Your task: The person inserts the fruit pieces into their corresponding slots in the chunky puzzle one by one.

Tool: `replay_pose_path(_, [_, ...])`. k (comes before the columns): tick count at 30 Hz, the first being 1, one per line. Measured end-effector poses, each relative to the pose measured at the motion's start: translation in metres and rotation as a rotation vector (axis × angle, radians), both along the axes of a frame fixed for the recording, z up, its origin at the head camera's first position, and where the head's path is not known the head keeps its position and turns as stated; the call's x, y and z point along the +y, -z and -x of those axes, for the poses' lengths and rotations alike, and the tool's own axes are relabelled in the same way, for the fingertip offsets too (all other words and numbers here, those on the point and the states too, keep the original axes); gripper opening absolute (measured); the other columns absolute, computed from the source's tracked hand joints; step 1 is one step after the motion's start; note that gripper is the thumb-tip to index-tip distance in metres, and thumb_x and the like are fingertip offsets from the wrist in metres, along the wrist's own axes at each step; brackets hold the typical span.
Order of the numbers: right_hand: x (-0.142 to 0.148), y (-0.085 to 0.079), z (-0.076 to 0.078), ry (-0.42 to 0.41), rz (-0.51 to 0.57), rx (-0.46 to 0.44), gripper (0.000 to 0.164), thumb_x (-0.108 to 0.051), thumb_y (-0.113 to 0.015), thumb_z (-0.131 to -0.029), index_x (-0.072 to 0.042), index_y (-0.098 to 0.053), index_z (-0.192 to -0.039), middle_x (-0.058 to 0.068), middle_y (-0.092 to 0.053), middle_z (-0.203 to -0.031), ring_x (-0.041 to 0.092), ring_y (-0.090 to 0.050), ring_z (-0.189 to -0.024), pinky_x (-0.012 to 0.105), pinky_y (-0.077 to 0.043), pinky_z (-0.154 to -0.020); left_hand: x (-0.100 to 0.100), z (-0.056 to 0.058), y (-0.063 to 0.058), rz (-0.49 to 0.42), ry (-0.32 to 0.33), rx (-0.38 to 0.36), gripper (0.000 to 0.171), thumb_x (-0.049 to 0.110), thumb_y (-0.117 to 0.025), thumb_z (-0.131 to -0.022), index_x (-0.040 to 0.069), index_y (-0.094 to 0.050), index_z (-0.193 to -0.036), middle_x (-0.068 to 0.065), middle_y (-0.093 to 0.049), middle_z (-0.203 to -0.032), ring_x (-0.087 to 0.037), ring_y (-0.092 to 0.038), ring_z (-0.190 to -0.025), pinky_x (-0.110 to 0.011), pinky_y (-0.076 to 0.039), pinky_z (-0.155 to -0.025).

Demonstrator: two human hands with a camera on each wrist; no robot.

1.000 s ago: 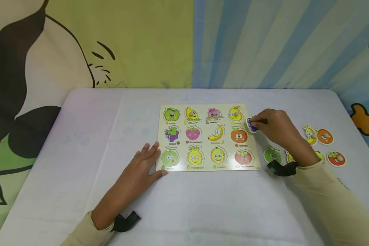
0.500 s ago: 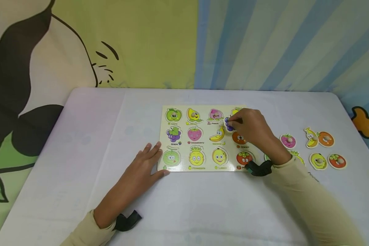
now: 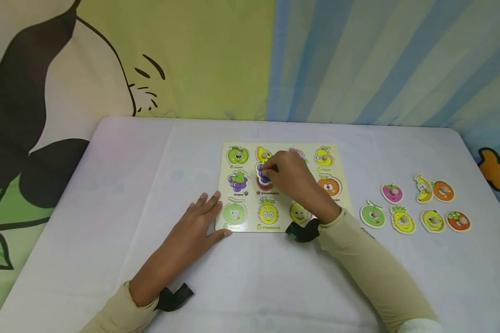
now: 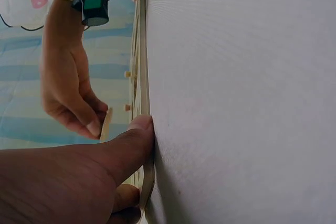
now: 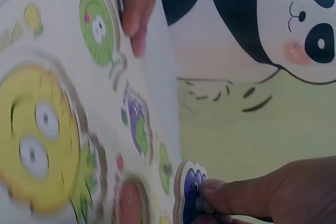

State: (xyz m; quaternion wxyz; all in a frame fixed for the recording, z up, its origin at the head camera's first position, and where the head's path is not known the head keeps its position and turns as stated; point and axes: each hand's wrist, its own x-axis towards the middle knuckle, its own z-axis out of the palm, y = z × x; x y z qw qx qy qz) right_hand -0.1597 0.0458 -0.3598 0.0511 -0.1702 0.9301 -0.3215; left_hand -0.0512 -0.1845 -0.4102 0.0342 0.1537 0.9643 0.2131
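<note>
My right hand (image 3: 293, 178) pinches a purple grape puzzle piece (image 5: 187, 187) between thumb and fingers. In the head view it is above the strawberry slot of a cream fruit puzzle board (image 3: 251, 217); the left wrist view shows the piece raised off the board. My left hand (image 3: 191, 226) rests at the board's left front corner with fingers spread, its thumb (image 4: 134, 142) touching the front edge. Left of the right hand, the grape slot (image 3: 237, 181) shows its printed picture. Knobbed apple (image 3: 238, 156) and pear (image 3: 324, 157) pieces sit in the back row.
Several loose pieces lie on the white table (image 3: 108, 208) right of the board: strawberry (image 3: 392, 193), banana (image 3: 423, 189), orange (image 3: 443, 191), melon (image 3: 372, 215), pineapple (image 3: 402, 220), lemon (image 3: 432, 221) and a red fruit (image 3: 458, 222). A cartoon-printed cloth hangs behind the table.
My right hand has carried the grape piece leftward from the board's right edge to above the strawberry slot. The left hand has stayed at the board's corner.
</note>
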Motion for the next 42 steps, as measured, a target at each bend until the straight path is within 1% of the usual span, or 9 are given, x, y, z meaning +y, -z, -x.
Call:
replay_pose_path(8, [-0.03,0.013,0.001,-0.028,-0.016,-0.063,0.009,-0.008,-0.07,-0.09,-0.004,-0.077,-0.095,0.005,-0.067,-0.094,0.015,-0.058,-0.077,0.024,-0.05,-0.06,0.002,0.002,0.002,0.011,0.02,0.004,0.075,0.031,-0.084,-0.076,-0.003,-0.054,-0.136,-0.016,-0.037,-0.151,-0.041,-0.028,-0.14,-0.058,-0.028,-0.108])
replay_pose_path(21, [-0.049,0.019,0.01,-0.095,-0.046,-0.02,0.01,-0.007,-0.068,-0.091,-0.003,-0.077,-0.094,0.006,-0.072,-0.091,0.014,-0.062,-0.078,0.028,-0.049,-0.071,0.005,0.004,0.0,0.032,0.042,0.006,0.075,0.034,-0.083,-0.077,-0.002,-0.054,-0.136,-0.015,-0.038,-0.151,-0.041,-0.029,-0.139,-0.058,-0.029,-0.108])
replay_pose_path(24, [-0.053,0.02,0.011,-0.104,-0.058,-0.022,0.01,-0.007,-0.068,-0.091,-0.003,-0.077,-0.094,0.006,-0.072,-0.09,0.015,-0.062,-0.078,0.034,-0.044,-0.094,0.004,0.004,0.0,0.03,0.042,0.009,0.075,0.034,-0.083,-0.077,-0.002,-0.054,-0.136,-0.015,-0.038,-0.151,-0.042,-0.03,-0.139,-0.058,-0.03,-0.107])
replay_pose_path(26, [-0.055,0.021,0.011,-0.107,-0.059,-0.022,0.01,-0.006,-0.068,-0.09,-0.003,-0.077,-0.094,0.006,-0.073,-0.089,0.015,-0.062,-0.077,0.04,-0.034,-0.107,0.004,0.004,0.0,0.03,0.045,0.014,0.075,0.034,-0.083,-0.077,-0.002,-0.054,-0.136,-0.015,-0.038,-0.151,-0.042,-0.03,-0.139,-0.058,-0.03,-0.107])
replay_pose_path(28, [-0.056,0.021,0.012,-0.112,-0.063,-0.018,0.01,-0.006,-0.068,-0.091,-0.003,-0.077,-0.093,0.006,-0.073,-0.088,0.015,-0.062,-0.077,0.045,-0.021,-0.115,0.003,0.004,0.0,0.031,0.043,0.016,0.075,0.034,-0.083,-0.077,-0.002,-0.054,-0.136,-0.015,-0.038,-0.151,-0.042,-0.03,-0.139,-0.058,-0.03,-0.107])
replay_pose_path(29, [-0.057,0.021,0.012,-0.116,-0.064,-0.018,0.01,-0.006,-0.068,-0.091,-0.002,-0.077,-0.093,0.006,-0.072,-0.088,0.015,-0.063,-0.077,0.046,-0.019,-0.115,0.002,0.004,-0.001,0.033,0.041,0.016,0.075,0.034,-0.083,-0.077,-0.002,-0.054,-0.136,-0.015,-0.038,-0.151,-0.042,-0.03,-0.139,-0.059,-0.03,-0.107])
replay_pose_path(33, [-0.062,0.021,0.011,-0.129,-0.088,-0.031,0.011,-0.006,-0.067,-0.091,-0.002,-0.077,-0.095,0.007,-0.072,-0.092,0.015,-0.062,-0.078,0.036,-0.046,-0.095,0.0,0.003,-0.001,0.031,0.032,0.016,0.075,0.034,-0.083,-0.077,-0.002,-0.055,-0.136,-0.015,-0.038,-0.151,-0.042,-0.03,-0.139,-0.059,-0.031,-0.106])
replay_pose_path(36, [-0.065,0.021,0.011,-0.133,-0.109,-0.038,0.012,-0.006,-0.066,-0.092,-0.002,-0.077,-0.096,0.007,-0.071,-0.095,0.015,-0.062,-0.081,0.027,-0.052,-0.071,-0.001,0.002,-0.001,0.025,0.029,0.024,0.075,0.034,-0.083,-0.077,-0.002,-0.055,-0.135,-0.016,-0.039,-0.15,-0.042,-0.03,-0.139,-0.059,-0.031,-0.106])
replay_pose_path(42, [-0.07,0.021,0.01,-0.121,-0.135,-0.031,0.013,-0.007,-0.065,-0.093,-0.003,-0.077,-0.096,0.007,-0.072,-0.098,0.015,-0.062,-0.086,0.028,-0.051,-0.075,-0.003,0.001,-0.002,0.014,0.032,0.036,0.075,0.034,-0.084,-0.076,-0.003,-0.055,-0.135,-0.016,-0.039,-0.15,-0.042,-0.031,-0.138,-0.059,-0.031,-0.106])
